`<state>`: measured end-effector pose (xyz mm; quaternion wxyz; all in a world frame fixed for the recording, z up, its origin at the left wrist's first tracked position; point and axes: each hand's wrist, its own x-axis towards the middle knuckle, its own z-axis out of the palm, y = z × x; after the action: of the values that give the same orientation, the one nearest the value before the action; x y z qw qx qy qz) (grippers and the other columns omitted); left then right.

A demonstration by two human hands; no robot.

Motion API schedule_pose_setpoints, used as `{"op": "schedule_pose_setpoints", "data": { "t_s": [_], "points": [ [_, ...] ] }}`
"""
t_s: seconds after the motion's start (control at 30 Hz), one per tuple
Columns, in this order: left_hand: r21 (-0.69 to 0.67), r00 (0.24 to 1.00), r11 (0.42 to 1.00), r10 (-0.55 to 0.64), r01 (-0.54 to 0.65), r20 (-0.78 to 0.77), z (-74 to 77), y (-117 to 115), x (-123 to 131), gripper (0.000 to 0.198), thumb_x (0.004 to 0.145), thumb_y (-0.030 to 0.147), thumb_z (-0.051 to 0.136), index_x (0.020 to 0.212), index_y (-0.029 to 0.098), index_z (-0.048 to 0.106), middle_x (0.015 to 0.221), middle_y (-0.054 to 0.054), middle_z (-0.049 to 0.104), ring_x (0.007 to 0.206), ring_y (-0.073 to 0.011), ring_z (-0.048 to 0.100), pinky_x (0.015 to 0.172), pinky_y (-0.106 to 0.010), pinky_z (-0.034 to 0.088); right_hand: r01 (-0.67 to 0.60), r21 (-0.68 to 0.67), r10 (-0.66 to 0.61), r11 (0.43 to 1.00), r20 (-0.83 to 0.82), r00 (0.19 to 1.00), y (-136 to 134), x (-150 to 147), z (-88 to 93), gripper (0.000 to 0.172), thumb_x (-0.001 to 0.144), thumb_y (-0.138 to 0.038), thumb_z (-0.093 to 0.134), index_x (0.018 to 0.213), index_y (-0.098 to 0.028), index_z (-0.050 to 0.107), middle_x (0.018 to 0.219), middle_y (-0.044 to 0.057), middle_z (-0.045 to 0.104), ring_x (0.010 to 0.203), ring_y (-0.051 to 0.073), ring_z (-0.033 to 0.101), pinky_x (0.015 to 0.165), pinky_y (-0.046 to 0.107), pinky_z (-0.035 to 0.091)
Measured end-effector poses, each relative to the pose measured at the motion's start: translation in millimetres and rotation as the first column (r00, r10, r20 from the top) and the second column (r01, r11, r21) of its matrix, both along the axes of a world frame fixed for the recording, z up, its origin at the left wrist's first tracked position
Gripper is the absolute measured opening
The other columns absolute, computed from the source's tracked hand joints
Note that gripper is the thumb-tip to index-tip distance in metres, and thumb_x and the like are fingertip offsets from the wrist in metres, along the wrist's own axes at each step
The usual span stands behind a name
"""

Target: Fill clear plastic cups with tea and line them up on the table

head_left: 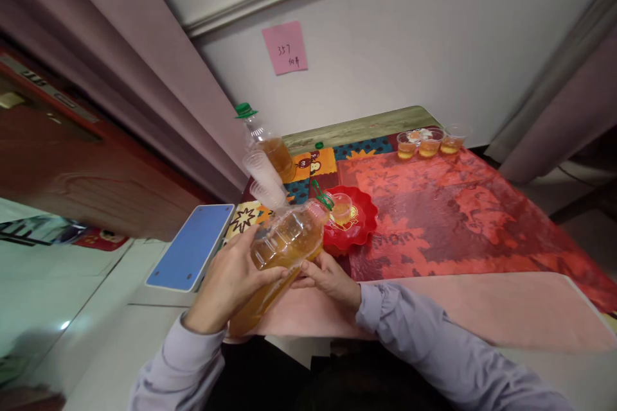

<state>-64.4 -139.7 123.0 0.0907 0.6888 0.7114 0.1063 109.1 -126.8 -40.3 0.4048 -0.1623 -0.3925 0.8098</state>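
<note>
Your left hand (236,276) was wrapped around a clear plastic bottle of amber liquid (289,237), and your right hand (332,279) cupped its near side, seemingly because its tilted weight needed 2 hands. Held over the table's near edge, the bottle pointed its neck at a clear plastic cup (343,212). That stood in a red, scalloped dish (367,221), presumably placed to catch drips. Beyond the bottle leaned 2 stacks of clear cups (264,170), probably within easy reach. Farther back were a green-capped clear bottle (281,157) and, set well aside, 3 part-filled clear cups (429,149).
</note>
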Motion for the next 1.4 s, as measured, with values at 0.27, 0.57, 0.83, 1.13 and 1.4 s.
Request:
{"op": "schedule_pose_setpoints", "data": {
  "t_s": [0.27, 0.57, 0.83, 1.13, 1.4],
  "points": [
    [0.042, 0.999, 0.999, -0.023, 0.022, 0.022, -2.7, -2.3, -2.1, 0.095, 0.066, 0.064, 0.085, 0.144, 0.018, 0.058, 0.137, -0.018, 0.072, 0.123, -0.0377, 0.07, 0.106, -0.055, 0.056, 0.017, -0.012, -0.017, 1.0, 0.008, 1.0, 0.8, 3.0, 4.1, 0.066, 0.088, -0.063, 0.078, 0.136, -0.026, 0.052, 0.141, 0.011, 0.066, 0.121, 0.027, 0.072, 0.099, 0.051, 0.065],
    [0.211, 0.976, 0.975, 0.018, -0.065, 0.217, -32.5, -18.6, -15.2, 0.099, 0.068, 0.069, 0.083, 0.148, 0.018, 0.054, 0.148, -0.018, 0.065, 0.136, -0.0369, 0.063, 0.119, -0.055, 0.048, 0.075, 0.049, -0.072, 0.996, -0.062, 0.996, 6.4, 9.3, 14.0, 0.067, 0.08, -0.053, 0.089, 0.134, -0.029, 0.059, 0.136, 0.008, 0.069, 0.128, 0.027, 0.067, 0.114, 0.052, 0.054],
    [0.263, 0.894, 0.934, 0.109, -0.242, 0.436, -71.1, -43.3, -38.4, 0.095, 0.076, 0.06, 0.082, 0.155, 0.023, 0.045, 0.152, -0.016, 0.061, 0.139, -0.0336, 0.061, 0.12, -0.052, 0.047, 0.022, 0.188, -0.011, 0.982, -0.062, 0.998, 13.8, 11.6, 10.5, 0.09, 0.081, -0.047, 0.09, 0.158, -0.036, 0.045, 0.156, 0.008, 0.057, 0.135, 0.025, 0.062, 0.12, 0.054, 0.045],
    [0.333, 0.859, 0.881, 0.139, -0.335, 0.493, -93.8, -59.3, -45.8, 0.094, 0.079, 0.059, 0.079, 0.158, 0.024, 0.042, 0.15, -0.016, 0.061, 0.138, -0.0362, 0.061, 0.116, -0.053, 0.051, -0.018, 0.291, -0.012, 0.956, 0.102, 0.995, 9.5, 22.0, 14.7, 0.069, 0.086, -0.049, 0.085, 0.147, -0.029, 0.06, 0.14, 0.01, 0.068, 0.12, 0.023, 0.07, 0.108, 0.049, 0.057],
    [0.411, 0.836, 0.803, 0.185, -0.431, 0.516, -117.0, -76.0, -53.7, 0.096, 0.077, 0.058, 0.08, 0.157, 0.022, 0.042, 0.153, -0.017, 0.057, 0.141, -0.0371, 0.057, 0.122, -0.057, 0.044, 0.167, 0.782, -0.68, 0.601, 0.391, 0.62, 57.8, 112.8, 86.4, 0.035, 0.096, -0.051, 0.071, 0.12, -0.025, 0.076, 0.12, 0.01, 0.079, 0.112, 0.029, 0.074, 0.102, 0.052, 0.06]
  ]
}}
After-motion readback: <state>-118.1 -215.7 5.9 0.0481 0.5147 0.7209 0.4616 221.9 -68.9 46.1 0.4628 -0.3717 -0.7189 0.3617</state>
